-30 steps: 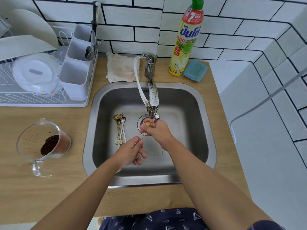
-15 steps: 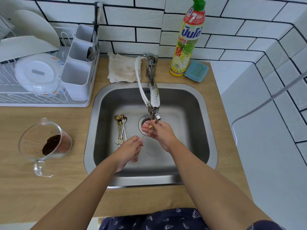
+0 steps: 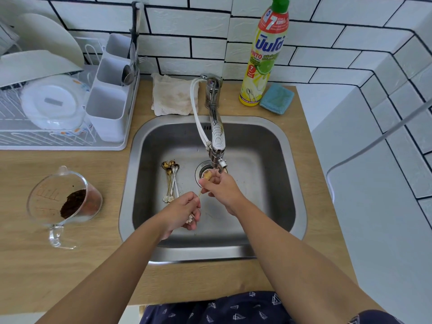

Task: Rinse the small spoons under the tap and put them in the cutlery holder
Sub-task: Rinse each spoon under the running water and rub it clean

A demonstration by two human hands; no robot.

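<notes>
A small gold spoon point(image 3: 207, 175) is held slanted under the tap point(image 3: 217, 139) spout, over the drain. My left hand point(image 3: 181, 212) grips its handle, whose flower-shaped end pokes out below the fingers. My right hand point(image 3: 221, 187) pinches the spoon's bowl. Several more small spoons point(image 3: 171, 181), soiled brown at the bowls, lie side by side on the sink point(image 3: 289, 174) floor, left of the drain. The white cutlery holder point(image 3: 109, 106) stands at the right end of the dish rack, with larger cutlery in its rear compartments.
A dish rack point(image 3: 46, 136) with plates and a lid sits at the back left. A glass measuring jug point(image 3: 63, 204) with brown grounds stands left of the sink. Behind the sink are a cloth point(image 3: 173, 94), a dish-soap bottle point(image 3: 264, 57) and a blue sponge point(image 3: 277, 99).
My left hand slid slightly along the spoon's handle, so the flower end now shows below its fingers. My right hand keeps working the bowl under the spout. The other spoons have not moved.
</notes>
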